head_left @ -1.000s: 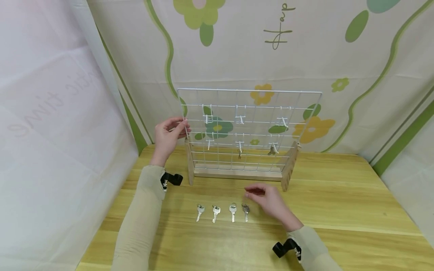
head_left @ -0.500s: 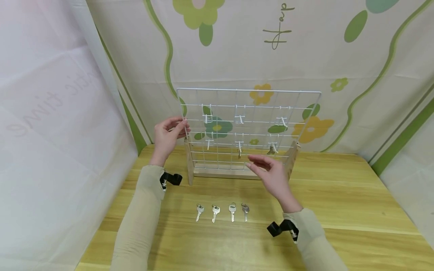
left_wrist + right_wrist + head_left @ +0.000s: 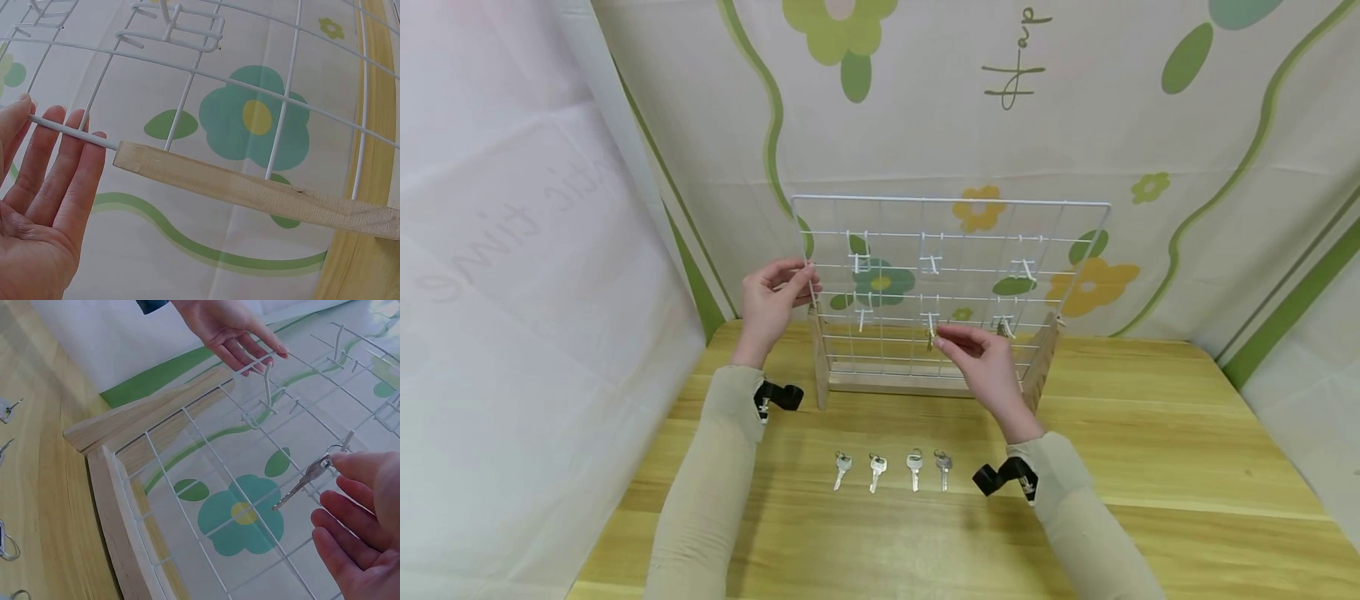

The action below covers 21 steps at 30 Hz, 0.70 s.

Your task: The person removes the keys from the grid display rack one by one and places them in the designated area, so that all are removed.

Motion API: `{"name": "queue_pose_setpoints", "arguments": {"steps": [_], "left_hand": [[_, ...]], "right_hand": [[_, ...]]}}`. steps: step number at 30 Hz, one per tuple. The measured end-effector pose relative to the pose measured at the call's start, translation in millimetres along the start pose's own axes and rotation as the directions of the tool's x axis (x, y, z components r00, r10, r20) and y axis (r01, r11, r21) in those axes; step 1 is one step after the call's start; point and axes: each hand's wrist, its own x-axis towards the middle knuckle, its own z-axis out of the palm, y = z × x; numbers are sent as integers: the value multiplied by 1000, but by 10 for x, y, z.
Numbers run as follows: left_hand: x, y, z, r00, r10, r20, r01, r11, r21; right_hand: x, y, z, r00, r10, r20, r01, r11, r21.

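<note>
A white wire grid rack [image 3: 880,198] stands upright in a wooden base [image 3: 910,385], with several white hooks on it. My left hand [image 3: 771,304] holds the rack's left side wire between thumb and fingers, just above the wooden upright [image 3: 250,187]. At the lower middle hook hangs a key [image 3: 306,478] by its ring [image 3: 335,449]. My right hand [image 3: 985,367] pinches this key at its head; the other fingers are spread loosely below in the right wrist view. Another key [image 3: 1002,327] hangs on the lower right hook, partly behind my right fingers.
Several silver keys with rings, among them a leftmost key [image 3: 842,471] and a darker key [image 3: 943,471], lie in a row on the wooden table [image 3: 880,550] before the rack. A printed curtain [image 3: 910,125] stands close behind it.
My right hand has risen from above the table by the keys to the lower middle hook, moving in leftward at the end to the hanging key. The left hand has stayed on the rack.
</note>
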Motion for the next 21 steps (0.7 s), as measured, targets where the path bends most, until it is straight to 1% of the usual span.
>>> {"name": "queue_pose_setpoints", "arguments": {"steps": [4, 9, 21], "left_hand": [[2, 16, -2, 1000, 7, -4, -7, 1000, 1], [3, 8, -5, 1000, 2, 0, -2, 1000, 8], [-6, -7, -1, 1000, 5, 5, -5, 1000, 11]], "right_hand": [[24, -12, 11, 1000, -18, -9, 18, 1000, -5], [49, -20, 22, 1000, -11, -21, 11, 1000, -12], [46, -31, 28, 1000, -5, -4, 4, 1000, -9]]}}
